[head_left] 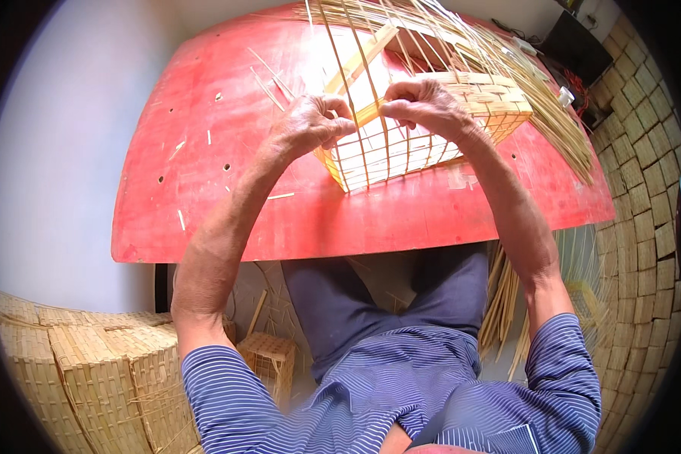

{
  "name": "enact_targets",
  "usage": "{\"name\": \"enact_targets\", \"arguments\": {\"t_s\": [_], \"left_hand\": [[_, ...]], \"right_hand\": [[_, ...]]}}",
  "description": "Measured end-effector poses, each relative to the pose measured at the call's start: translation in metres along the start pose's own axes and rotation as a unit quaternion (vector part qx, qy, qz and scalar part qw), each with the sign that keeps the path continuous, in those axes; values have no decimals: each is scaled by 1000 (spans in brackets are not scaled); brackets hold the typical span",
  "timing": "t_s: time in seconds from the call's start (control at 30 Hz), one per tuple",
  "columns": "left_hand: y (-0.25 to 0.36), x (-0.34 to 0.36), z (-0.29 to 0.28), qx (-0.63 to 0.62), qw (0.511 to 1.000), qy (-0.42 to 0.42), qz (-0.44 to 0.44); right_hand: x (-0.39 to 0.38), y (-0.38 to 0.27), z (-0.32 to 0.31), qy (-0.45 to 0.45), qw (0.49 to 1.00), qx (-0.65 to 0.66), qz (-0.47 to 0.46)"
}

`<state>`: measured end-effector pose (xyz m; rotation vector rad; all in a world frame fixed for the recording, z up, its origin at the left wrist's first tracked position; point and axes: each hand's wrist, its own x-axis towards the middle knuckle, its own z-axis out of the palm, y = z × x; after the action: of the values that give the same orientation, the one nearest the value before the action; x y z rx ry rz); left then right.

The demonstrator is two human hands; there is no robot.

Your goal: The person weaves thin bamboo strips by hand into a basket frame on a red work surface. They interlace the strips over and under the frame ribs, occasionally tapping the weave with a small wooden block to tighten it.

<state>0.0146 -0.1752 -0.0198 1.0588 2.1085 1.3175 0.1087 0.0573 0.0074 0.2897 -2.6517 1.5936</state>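
A half-woven bamboo basket (499, 98) sits on the red table, its open-grid side toward me and long thin stakes standing up from it. My left hand (315, 123) is closed at the basket's near left top edge, thumb and fingers pinched together. My right hand (425, 107) is closed a little to the right, also in a pinch, beside an upright stake (380, 91). A short stretch of yellow bamboo strip (367, 114) shows between the two hands, running across the stakes. Its ends are hidden by my fingers.
Long bamboo strips (560, 136) lie heaped along the red table's (204, 219) far right side, with scraps on the left. Stacked woven baskets (91, 378) stand at lower left, more (643, 204) along the right. A small woven stool-like piece (268, 352) is below the table.
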Motion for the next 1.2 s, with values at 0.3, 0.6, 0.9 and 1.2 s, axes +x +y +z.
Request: {"name": "enact_targets", "arguments": {"t_s": [0.3,0.6,0.9,1.2], "left_hand": [[11,4,-3,140,990,-16,4],[10,0,-1,101,994,-21,18],[15,6,7,206,977,4,58],[18,8,8,163,986,-20,38]], "right_hand": [[9,22,-36,-152,974,161,-45],[12,-9,-10,-87,986,-141,-3],[0,-5,-23,-75,991,-108,-33],[2,-29,-10,-72,962,-252,73]]}}
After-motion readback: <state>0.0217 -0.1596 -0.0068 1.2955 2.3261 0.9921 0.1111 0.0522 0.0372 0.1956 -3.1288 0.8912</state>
